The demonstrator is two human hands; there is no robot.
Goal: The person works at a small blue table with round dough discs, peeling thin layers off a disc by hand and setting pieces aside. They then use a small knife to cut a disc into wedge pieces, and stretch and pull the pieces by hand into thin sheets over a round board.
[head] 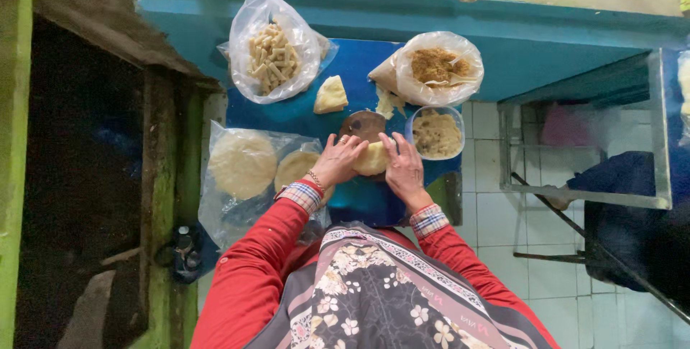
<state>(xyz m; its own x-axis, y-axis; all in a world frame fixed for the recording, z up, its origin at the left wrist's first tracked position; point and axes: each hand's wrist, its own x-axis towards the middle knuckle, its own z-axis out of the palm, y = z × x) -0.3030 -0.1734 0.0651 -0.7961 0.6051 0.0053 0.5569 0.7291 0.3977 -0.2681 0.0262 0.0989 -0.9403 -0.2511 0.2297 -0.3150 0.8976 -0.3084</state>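
Observation:
Both hands work a pale yellow dough wrapper [372,158] over a small round wooden board [363,123] on a blue table [309,108]. My left hand [338,159], with a ring and a bracelet, presses its left edge. My right hand [404,165] grips its right edge. A folded piece of dough [330,95] lies just beyond the board.
A plastic bag of rolled pastry sticks [273,51] stands at the back left. A bag of brown shredded filling [440,66] and a clear tub of filling [435,133] sit at the right. Round dough sheets in plastic [244,162] lie left. A metal frame [586,140] stands right.

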